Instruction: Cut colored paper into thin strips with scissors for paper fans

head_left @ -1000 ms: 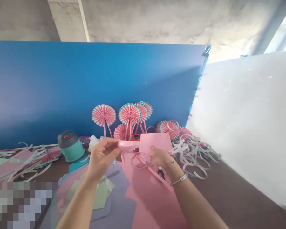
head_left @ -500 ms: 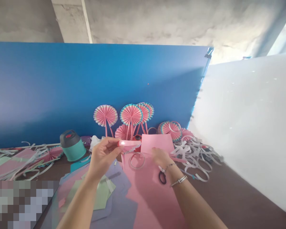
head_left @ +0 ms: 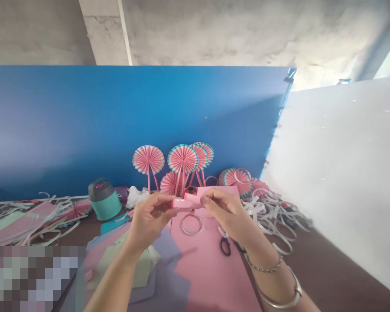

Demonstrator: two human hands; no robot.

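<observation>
My left hand (head_left: 152, 216) is closed, pinching the left end of a narrow, shiny pink folded paper strip (head_left: 186, 203) with a red edge. From the right, my right hand (head_left: 225, 212) pinches the other end, thumb and fingertips pressed together. Just below the strip, a thin silver ring (head_left: 191, 224) lies on a large pink paper sheet (head_left: 211, 268). Scissors (head_left: 225, 246) with black handles rest beside my right wrist, partly hidden. Behind the right hand, a smaller pink sheet (head_left: 218, 189) shows its top edge.
Several pink pleated paper fans (head_left: 183, 159) stand along the blue panel (head_left: 117, 112). A teal container with a grey lid (head_left: 104, 203) sits at left. Curled white paper strips (head_left: 273, 216) heap at right. Green paper pieces (head_left: 139, 268) overlie purple sheets at front left.
My right hand has risen leftward from the pink sheet to the strip's right end and now pinches it. My left hand still holds the strip. The view has shifted slightly.
</observation>
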